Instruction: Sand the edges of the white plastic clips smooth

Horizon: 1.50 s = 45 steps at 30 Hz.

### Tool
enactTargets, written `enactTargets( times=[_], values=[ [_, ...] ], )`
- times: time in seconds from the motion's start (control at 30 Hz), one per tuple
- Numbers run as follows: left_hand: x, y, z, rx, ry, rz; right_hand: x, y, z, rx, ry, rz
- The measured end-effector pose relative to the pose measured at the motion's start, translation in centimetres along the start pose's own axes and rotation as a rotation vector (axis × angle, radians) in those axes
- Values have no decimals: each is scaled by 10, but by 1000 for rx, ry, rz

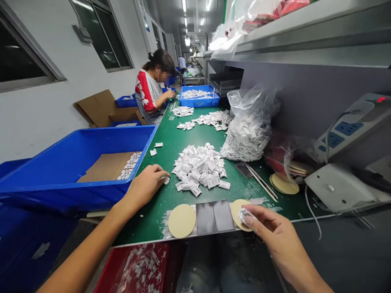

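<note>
Right hand [275, 236] is pinching a white packet [246, 215], while the half-curled left hand [145, 189] is touching another packet [165, 180], nearer the pile [198, 169].

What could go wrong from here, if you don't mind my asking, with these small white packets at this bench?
The small white packet pinched in the right hand is over the round tan pad, close to the edge of the green bench, so it might slip into the red bin below. The loose packet at the left hand could perhaps be swept into the blue crate alongside.
</note>
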<state>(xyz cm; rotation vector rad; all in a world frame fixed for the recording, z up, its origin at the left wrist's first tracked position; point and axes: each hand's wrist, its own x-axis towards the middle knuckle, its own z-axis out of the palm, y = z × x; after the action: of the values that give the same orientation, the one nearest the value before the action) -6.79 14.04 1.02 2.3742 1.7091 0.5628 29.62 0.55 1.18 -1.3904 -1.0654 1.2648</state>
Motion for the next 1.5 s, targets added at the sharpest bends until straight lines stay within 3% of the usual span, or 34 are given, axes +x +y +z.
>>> enactTargets(
  times=[0.13, 0.2, 0.37, 0.53, 0.77, 0.87, 1.0, 1.17, 1.33, 1.5],
  values=[
    [-29, 15, -12, 14, 28, -4, 12, 15, -25, -696, -1, -529],
    [-51, 33, -12, -31, 29, 9, 16, 18, -30, -926, -29, -704],
    [-104, 77, 12, -116, 63, 125, 13, 16, -30, -1241, -74, -904],
    [-126, 87, 34, -94, 100, 129, 14, 14, -30, -1295, -90, -1026],
    [-124, 88, 23, 42, 8, 124, 33, 2, -19, -1388, -105, -987],
    [-124, 92, 23, 9, 53, 162, 32, 2, -19, -1363, -123, -1009],
    [-115, 99, 27, 30, 145, 87, 30, 2, -20, -1367, -99, -1010],
    [-107, 103, 25, -41, 64, 114, 25, 2, -19, -1351, -123, -1005],
    [-104, 103, 25, 0, 106, 72, 24, 2, -19, -1382, -78, -996],
    [-109, 104, 25, -11, 64, 138, 21, 2, -19, -1362, -127, -1007]
  ],
)
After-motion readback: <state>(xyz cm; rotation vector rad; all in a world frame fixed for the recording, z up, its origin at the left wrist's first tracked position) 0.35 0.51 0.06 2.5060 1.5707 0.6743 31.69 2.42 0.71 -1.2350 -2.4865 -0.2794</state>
